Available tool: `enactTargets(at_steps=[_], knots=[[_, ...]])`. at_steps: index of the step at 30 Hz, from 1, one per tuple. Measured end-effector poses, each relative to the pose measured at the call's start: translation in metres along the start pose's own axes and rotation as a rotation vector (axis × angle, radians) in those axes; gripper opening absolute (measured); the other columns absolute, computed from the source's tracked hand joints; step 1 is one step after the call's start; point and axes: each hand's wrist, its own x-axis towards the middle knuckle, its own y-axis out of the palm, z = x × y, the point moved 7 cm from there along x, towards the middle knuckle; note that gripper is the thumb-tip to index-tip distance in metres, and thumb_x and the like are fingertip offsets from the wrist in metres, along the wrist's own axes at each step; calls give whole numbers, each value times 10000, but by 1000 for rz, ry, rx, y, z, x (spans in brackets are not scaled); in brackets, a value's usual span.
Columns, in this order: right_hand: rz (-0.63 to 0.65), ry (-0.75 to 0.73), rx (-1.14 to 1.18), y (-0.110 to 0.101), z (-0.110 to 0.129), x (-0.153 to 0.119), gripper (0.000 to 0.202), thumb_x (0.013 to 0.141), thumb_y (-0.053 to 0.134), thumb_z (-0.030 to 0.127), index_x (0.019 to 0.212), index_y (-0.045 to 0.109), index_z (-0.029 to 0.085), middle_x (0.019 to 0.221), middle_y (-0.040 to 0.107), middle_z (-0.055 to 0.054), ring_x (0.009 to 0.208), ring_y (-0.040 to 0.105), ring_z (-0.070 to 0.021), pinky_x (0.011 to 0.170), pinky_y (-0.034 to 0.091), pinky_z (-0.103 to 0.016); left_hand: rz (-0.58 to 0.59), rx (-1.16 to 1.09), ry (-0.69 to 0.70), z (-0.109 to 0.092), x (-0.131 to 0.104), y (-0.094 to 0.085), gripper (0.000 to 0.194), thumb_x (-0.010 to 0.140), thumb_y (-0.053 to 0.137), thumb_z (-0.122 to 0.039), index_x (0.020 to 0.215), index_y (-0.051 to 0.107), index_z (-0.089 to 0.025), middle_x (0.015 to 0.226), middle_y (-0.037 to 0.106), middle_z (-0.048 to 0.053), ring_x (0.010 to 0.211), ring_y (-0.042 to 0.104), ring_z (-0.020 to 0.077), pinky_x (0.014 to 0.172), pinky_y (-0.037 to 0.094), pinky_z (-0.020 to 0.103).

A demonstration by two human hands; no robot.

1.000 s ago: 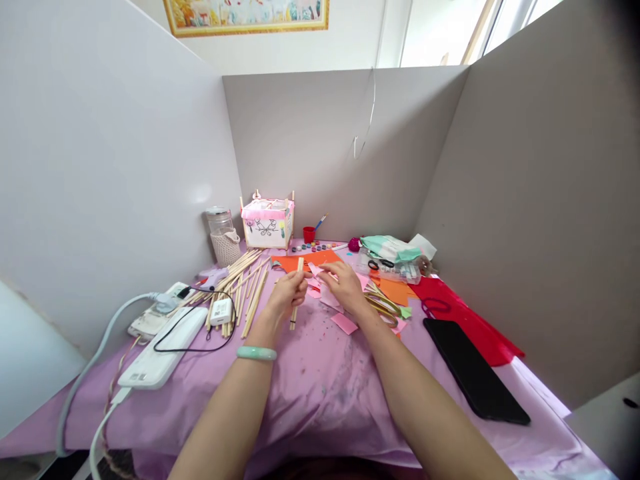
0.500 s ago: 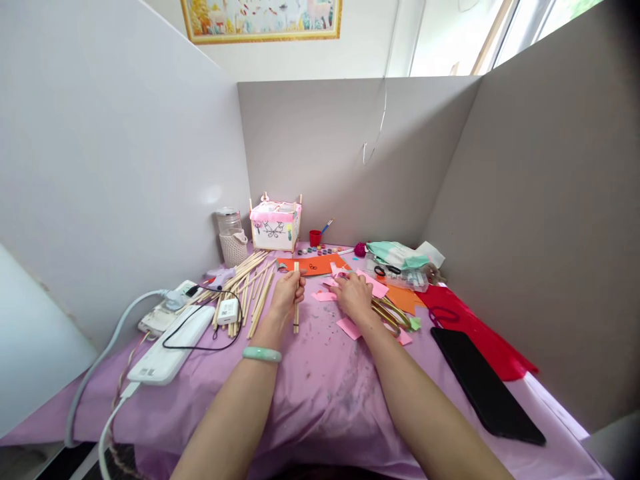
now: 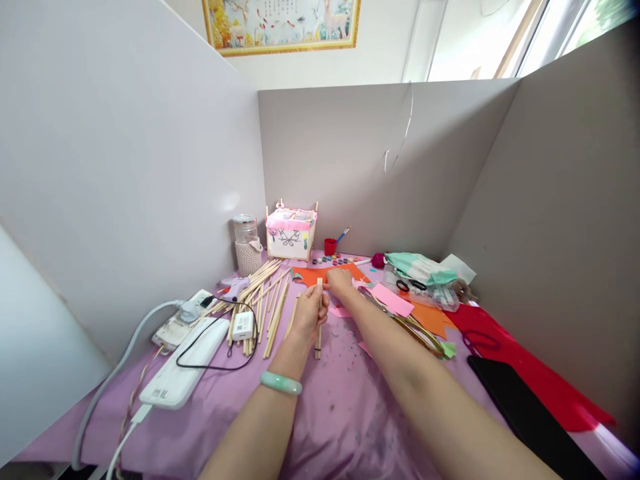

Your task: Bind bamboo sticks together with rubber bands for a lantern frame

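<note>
My left hand [image 3: 310, 313] is closed around a few wooden sticks [image 3: 319, 343], held upright in a small bundle with a thin dark band near the lower end. Just beyond it, my right hand [image 3: 340, 283] rests at the orange sheet [image 3: 360, 270], its fingers bent down and pressed together. Whatever its fingertips pinch is hidden. Under and beside my right forearm lie gold-handled scissors [image 3: 425, 337] and pink paper pieces [image 3: 393, 299]. Loose wooden sticks [image 3: 277, 317] are spread to the left of my left hand.
A decorated white-and-pink box [image 3: 290, 239], a jar [image 3: 247, 250] and a red cup [image 3: 330, 247] stand at the back. A white power bank [image 3: 183, 367] with cables lies left. On the right are a black phone-like slab [image 3: 525, 413] and red cloth [image 3: 540, 373]. Grey panels enclose three sides.
My right hand has moved from the pink paper and scissors to the orange sheet, over where small dark rings lay. My left hand keeps holding the sticks. The view has shifted slightly.
</note>
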Motion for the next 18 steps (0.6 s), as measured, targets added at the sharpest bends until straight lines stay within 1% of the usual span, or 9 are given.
enactTargets(at_steps=[2,4,7,9,11,13,15,16,18], knots=[[-4,42,33,0,-6,4,158,733,577,155,785,720,109,853,699,-172,871,615,-242,745,408,-302,-11,-2,-4,0,-1,0,366,750,598,-485,889,557,-150,544,454,-61,341,256,19,350,133,182],[-18,71,94,-6,-13,6,154,735,577,171,772,717,119,858,703,-153,859,621,-231,737,413,-292,-36,-11,-2,-1,0,-2,344,745,605,-481,826,533,-155,552,461,-57,347,270,20,351,141,183],[-58,70,232,-21,-21,2,188,775,537,212,810,710,146,886,706,-108,831,630,-195,705,426,-263,-56,-24,23,-1,2,-5,340,730,623,-471,777,514,-152,577,469,-51,365,310,20,358,177,181],[-83,50,340,-34,-22,-9,219,805,496,233,848,696,155,857,705,-72,768,636,-157,664,436,-232,-34,-32,41,-1,2,-2,348,720,633,-467,796,526,-144,593,466,-53,366,298,13,360,166,178],[-103,23,445,-47,-21,-30,243,827,460,256,879,674,155,790,697,-36,679,631,-120,613,442,-204,5,-19,50,-1,1,5,362,719,633,-473,816,531,-139,590,448,-61,356,250,4,359,125,176],[-138,-8,564,-60,-19,-58,236,822,465,293,876,652,159,732,676,-9,611,613,-106,570,443,-197,38,16,67,-3,-2,14,371,729,623,-486,840,527,-145,572,421,-74,353,216,3,362,100,176],[-229,-56,931,-75,-19,-89,186,771,533,311,800,633,157,658,638,4,536,575,-111,529,436,-216,52,53,95,-5,-6,23,375,742,613,-495,886,517,-163,557,401,-84,358,214,13,364,108,176],[-257,-59,1048,-79,-20,-104,175,750,564,324,784,628,164,638,622,11,518,561,-112,515,430,-222,53,68,112,-7,-9,27,378,743,616,-493,915,513,-172,550,393,-89,364,220,18,367,120,175],[-297,-30,1191,-81,-24,-126,176,733,595,342,780,626,175,643,616,11,508,544,-112,495,420,-228,51,109,131,-9,-14,34,392,728,648,-470,964,520,-184,537,381,-96,382,235,25,379,142,176]])
